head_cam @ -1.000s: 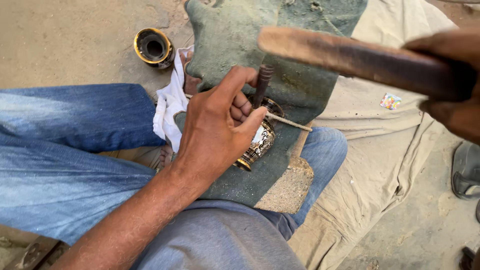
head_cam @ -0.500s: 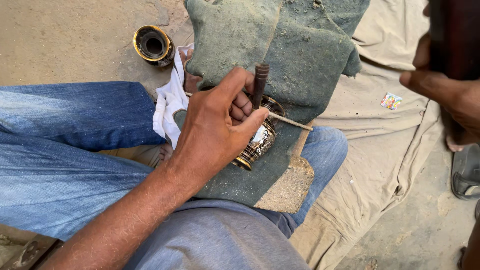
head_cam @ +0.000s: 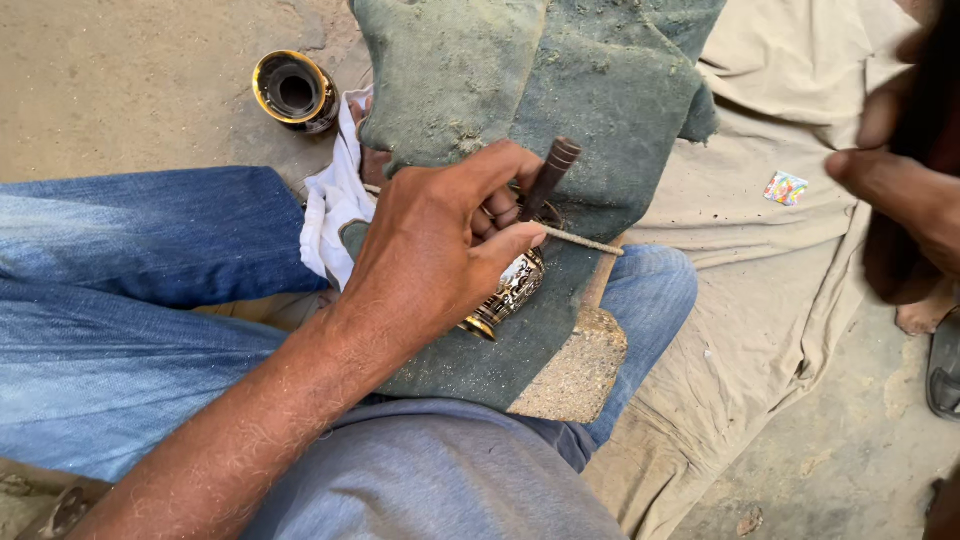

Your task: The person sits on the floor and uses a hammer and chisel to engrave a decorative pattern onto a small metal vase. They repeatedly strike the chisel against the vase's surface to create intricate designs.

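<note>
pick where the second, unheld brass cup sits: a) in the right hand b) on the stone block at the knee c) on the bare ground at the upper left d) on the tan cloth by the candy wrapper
c: the second brass cup lies on the bare ground at the upper left, apart from the left hand, which grips an engraved brass cup on the green cloth.

The punch (head_cam: 548, 178), a dark ridged metal rod, stands tilted with its top leaning right, its lower end hidden by fingers. Under it lies the cup (head_cam: 510, 290), a small brass piece with engraved dark-and-silver patterning, on its side on green cloth over a stone block. A thin stick (head_cam: 585, 243) pokes out rightward beside it.
</note>
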